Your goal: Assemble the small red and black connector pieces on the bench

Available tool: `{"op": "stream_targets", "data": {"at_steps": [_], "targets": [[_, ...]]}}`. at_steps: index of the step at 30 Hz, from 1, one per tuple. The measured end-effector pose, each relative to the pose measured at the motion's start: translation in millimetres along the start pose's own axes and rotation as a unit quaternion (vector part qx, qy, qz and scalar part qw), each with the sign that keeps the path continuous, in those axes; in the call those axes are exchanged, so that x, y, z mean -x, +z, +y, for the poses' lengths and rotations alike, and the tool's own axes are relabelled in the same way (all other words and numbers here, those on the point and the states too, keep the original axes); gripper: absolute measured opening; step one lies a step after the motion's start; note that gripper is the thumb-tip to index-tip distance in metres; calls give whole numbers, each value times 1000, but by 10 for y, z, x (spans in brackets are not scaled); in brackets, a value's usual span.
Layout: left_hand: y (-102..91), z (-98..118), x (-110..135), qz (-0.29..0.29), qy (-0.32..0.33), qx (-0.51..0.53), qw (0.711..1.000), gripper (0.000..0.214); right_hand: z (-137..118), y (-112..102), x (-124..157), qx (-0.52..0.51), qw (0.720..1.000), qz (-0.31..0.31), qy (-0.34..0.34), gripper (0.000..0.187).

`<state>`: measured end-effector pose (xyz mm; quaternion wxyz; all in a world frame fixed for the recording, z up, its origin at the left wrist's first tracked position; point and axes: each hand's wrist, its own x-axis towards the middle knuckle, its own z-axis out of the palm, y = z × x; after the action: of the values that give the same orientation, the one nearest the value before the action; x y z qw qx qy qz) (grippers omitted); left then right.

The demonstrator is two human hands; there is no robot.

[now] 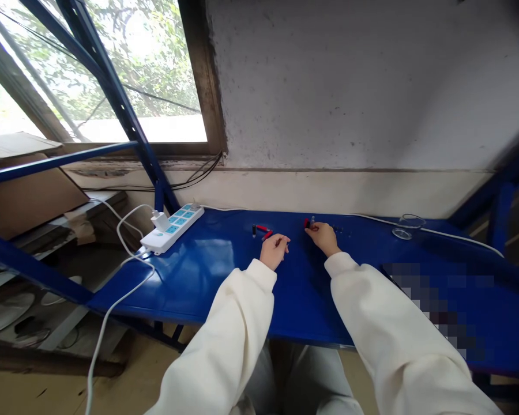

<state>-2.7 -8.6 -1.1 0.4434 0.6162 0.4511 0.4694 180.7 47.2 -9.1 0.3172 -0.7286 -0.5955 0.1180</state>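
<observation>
My left hand (pixel 274 249) rests on the blue table (pixel 225 276) with its fingers curled, pinching a small red part (pixel 267 234) by its end. Just beyond it lies another small red and black part (pixel 259 229). My right hand (pixel 323 236) sits a little farther right, fingers closed around a small red and grey piece (pixel 308 222). A few tiny dark bits (pixel 339 229) lie on the table just right of that hand. Both arms wear cream sleeves.
A white power strip (pixel 173 228) with a plugged-in adapter and white cable lies at the table's left end. Two clear glass dishes (pixel 406 226) stand at the back right. A white wall and a window rise behind; blue shelving frames stand on both sides.
</observation>
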Motion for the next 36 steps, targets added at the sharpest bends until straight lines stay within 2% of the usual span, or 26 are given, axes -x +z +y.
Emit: {"op": "stream_targets", "data": {"at_steps": [11, 22, 28, 36], "targets": [[-10, 9, 13, 3, -4, -14, 1000, 21, 13, 108, -74, 18, 1000, 8, 6, 16], [-2, -7, -4, -3, -7, -32, 999, 22, 65, 78, -135, 69, 997, -29, 28, 17], [2, -68, -22, -9, -11, -47, 999, 23, 107, 54, -167, 85, 996, -22, 32, 14], [5, -84, -8, -35, 35, -144, 988, 28, 72, 15, -131, 70, 996, -10, 48, 17]]}}
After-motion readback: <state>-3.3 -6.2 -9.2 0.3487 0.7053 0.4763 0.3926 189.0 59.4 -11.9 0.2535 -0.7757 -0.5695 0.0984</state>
